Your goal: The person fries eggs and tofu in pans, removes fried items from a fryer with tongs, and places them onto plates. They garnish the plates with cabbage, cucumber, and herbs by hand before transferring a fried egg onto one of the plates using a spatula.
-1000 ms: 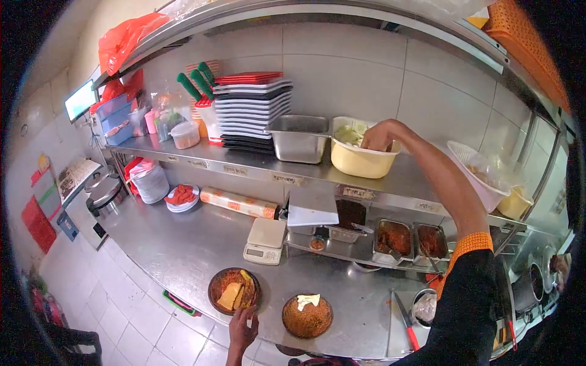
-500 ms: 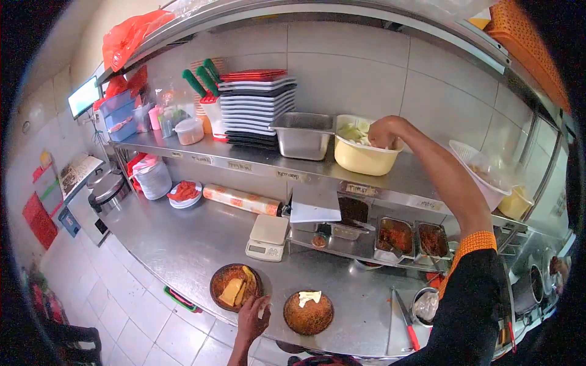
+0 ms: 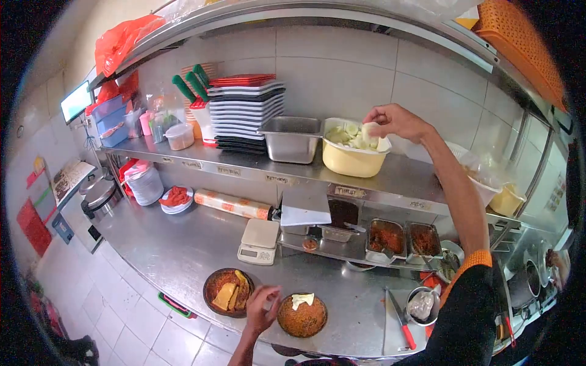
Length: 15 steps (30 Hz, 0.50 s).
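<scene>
**Lifting a pale slice over the cream-yellow tub, two dishes unevenly topped**

The right hand [image 3: 397, 119] has its grip closed on a pale slice [image 3: 370, 130] above the cream-yellow tub [image 3: 353, 163], where more slices lie. The left hand [image 3: 262, 308] hovers between the dark bowls, fingers apart, with nothing visible in it.

Work looks partly done: the left bowl [image 3: 206, 294] has golden-brown slabs [image 3: 226, 297] and a yellow piece over red food, while the right bowl [image 3: 326, 317] carries a crumbly brown mound with only a whitish piece on top. The slice in hand is in neither bowl.

Both bowls sit near the front edge of the stainless-steel desk [image 3: 165, 238], below a digital scale [image 3: 258, 240] and left of a red-handled knife [image 3: 400, 320]. Stacked trays [image 3: 244, 119] stand on the shelf behind; white tiles [image 3: 131, 299] cover the floor.
</scene>
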{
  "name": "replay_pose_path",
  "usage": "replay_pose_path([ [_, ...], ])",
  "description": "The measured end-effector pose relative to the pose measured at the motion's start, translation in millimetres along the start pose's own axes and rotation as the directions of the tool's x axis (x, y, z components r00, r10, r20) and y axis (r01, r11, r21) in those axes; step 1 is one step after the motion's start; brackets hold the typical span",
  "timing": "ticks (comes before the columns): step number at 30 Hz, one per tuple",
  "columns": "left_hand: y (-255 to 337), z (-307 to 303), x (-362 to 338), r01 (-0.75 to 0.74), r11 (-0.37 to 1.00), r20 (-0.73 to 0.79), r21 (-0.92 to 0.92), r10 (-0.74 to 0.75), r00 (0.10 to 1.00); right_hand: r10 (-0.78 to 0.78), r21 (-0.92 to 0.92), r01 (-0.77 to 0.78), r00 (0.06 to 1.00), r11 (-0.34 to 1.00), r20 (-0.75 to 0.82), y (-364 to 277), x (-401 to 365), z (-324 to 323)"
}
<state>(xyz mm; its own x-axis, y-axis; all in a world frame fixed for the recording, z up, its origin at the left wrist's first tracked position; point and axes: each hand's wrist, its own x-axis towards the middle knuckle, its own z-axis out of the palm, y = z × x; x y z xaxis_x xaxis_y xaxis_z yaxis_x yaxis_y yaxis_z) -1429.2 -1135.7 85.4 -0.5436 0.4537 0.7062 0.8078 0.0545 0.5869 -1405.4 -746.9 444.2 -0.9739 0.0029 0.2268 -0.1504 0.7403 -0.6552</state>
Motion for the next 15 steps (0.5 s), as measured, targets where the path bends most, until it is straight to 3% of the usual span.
replay_pose_path([
  [2, 18.9, 6.9, 25.9, 0.032, 0.989, 0.0, -0.145, -0.032, 0.999, -0.057, 0.024, 0.057, 0.998, 0.998, -0.013, -20.9, -17.0, 23.3],
  [3, 34.1, 13.6, 38.5, 0.168, 0.875, 0.028, -0.454, -0.174, 0.984, -0.11, 0.051, 0.111, 0.994, 0.992, -0.026, -28.2, -25.0, 40.0],
  [4, 48.5, 21.3, 52.3, 0.281, 0.647, 0.099, -0.708, -0.304, 0.948, -0.101, 0.06, 0.102, 0.995, 0.993, -0.013, -30.7, -32.1, 59.5],
  [6, 65.0, 30.5, 86.8, 0.27, 0.522, 0.133, -0.809, -0.286, 0.949, -0.141, 0.241, 0.129, 0.99, 0.962, 0.033, -25.9, -45.7, 107.5],
  [8, 69.8, 42.7, 106.5, 0.291, 0.297, 0.196, -0.91, -0.31, 0.93, -0.087, 0.311, 0.048, 0.99, 0.949, 0.111, -10.8, -54.4, 153.4],
  [9, 67.6, 46.4, 110.4, 0.352, 0.271, 0.247, -0.896, -0.355, 0.902, -0.062, 0.237, 0.023, 0.986, 0.971, 0.155, 0.9, -58.0, 173.9],
  [10, 62.4, 50.0, 109.1, 0.415, 0.238, 0.301, -0.878, -0.4, 0.866, -0.03, 0.276, -0.026, 0.98, 0.961, 0.198, 14.7, -61.9, 194.7],
  [13, 22.6, 68.8, 76.2, 0.534, 0.225, 0.364, -0.815, -0.517, 0.774, 0.091, 0.295, -0.112, 0.992, 0.949, 0.086, 55.1, -76.1, 251.8],
  [14, 12.4, 71.9, 65.7, 0.567, 0.237, 0.379, -0.789, -0.539, 0.753, 0.045, 0.431, -0.053, 0.999, 0.901, 0.029, 67.9, -82.3, 271.6],
  [15, 3.9, 74.1, 54.1, 0.578, 0.188, 0.408, -0.794, -0.539, 0.737, 0.127, 0.454, -0.134, 0.991, 0.881, 0.047, 80.3, -89.7, 290.2],
])
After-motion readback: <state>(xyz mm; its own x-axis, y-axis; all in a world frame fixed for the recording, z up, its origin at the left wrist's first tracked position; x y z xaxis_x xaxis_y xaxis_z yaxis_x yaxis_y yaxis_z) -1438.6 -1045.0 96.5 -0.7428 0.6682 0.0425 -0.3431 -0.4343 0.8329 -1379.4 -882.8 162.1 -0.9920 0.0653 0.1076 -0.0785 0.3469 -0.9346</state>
